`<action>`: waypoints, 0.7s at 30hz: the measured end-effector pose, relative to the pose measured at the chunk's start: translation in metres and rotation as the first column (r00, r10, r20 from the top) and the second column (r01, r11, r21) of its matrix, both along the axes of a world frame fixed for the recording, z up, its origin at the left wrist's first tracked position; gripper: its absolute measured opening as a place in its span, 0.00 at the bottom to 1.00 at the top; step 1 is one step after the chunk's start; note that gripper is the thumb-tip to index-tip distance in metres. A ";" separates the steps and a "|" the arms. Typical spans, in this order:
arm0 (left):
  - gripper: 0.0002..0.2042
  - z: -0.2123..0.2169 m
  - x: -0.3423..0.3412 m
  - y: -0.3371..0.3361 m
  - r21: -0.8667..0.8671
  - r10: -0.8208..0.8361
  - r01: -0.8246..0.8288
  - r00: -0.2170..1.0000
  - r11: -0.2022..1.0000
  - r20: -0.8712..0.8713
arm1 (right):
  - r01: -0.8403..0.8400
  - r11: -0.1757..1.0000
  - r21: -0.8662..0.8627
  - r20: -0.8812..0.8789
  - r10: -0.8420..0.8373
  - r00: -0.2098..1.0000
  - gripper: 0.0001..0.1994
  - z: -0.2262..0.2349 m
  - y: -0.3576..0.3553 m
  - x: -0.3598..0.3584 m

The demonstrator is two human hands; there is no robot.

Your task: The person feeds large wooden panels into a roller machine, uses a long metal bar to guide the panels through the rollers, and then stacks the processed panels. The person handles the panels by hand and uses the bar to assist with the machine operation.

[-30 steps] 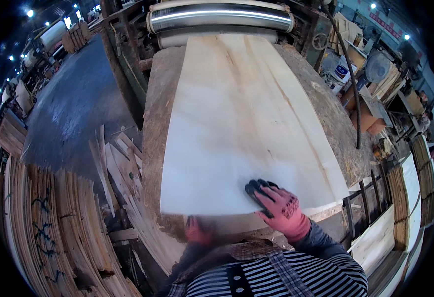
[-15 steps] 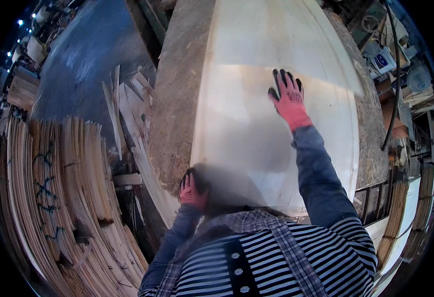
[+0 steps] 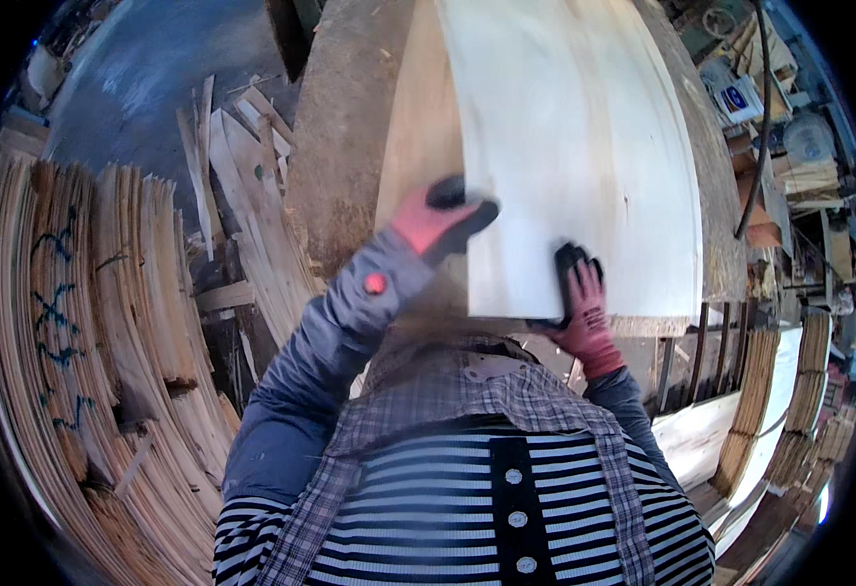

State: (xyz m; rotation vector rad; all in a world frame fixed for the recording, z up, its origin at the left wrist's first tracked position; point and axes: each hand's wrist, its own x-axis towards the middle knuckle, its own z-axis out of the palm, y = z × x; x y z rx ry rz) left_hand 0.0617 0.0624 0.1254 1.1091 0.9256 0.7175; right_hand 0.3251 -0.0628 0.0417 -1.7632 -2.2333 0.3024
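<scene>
- My left hand, in a red glove with black fingertips, sits at centre frame on the left edge of the pale veneer sheet; the fingers are closed over that edge, thumb side up.
- My right hand, gloved the same way, is at the sheet's near edge, just right of centre; its black fingertips lie on the top face and the rest of the hand curls under the edge, so the fingers are clamped on the sheet.
- The veneer sheet runs from centre frame up to the top edge, its surface smooth and light (the fisheye lens bends its long sides).
- Beneath it lies a thicker stack of sheets, a tan strip showing along the left side.
- Both rest on a rough, dusty work table, which runs up the upper middle of the frame.
- At left, stacks of veneer stand on edge, some marked with blue scrawl.
- Loose offcut strips lie between those stacks and the table.
- At lower right, further veneer stacks stand beside the table.
</scene>
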 end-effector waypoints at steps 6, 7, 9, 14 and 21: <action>0.19 0.034 -0.037 -0.004 0.147 0.095 -0.121 0.980 0.982 0.175 | 0.146 0.967 0.210 -0.165 -0.112 0.980 0.31 0.110 -0.041 -0.006; 0.20 0.013 -0.047 0.000 0.153 0.142 -0.160 0.982 0.975 0.123 | 0.092 0.979 0.181 -0.105 -0.074 0.992 0.34 0.131 -0.050 -0.014; 0.22 -0.044 -0.066 -0.001 0.252 0.267 -0.217 0.945 0.943 -0.187 | 0.015 0.998 0.063 0.143 -0.023 0.989 0.35 0.168 -0.051 -0.037; 0.28 -0.141 -0.043 -0.034 0.361 0.275 0.090 0.487 0.928 -0.829 | 0.014 0.999 0.040 0.040 -0.016 0.999 0.32 0.166 0.003 -0.033; 0.23 -0.164 -0.043 -0.047 0.163 0.416 -0.397 0.716 0.903 -0.561 | -0.084 0.991 0.100 0.094 0.075 0.993 0.27 0.133 0.119 -0.015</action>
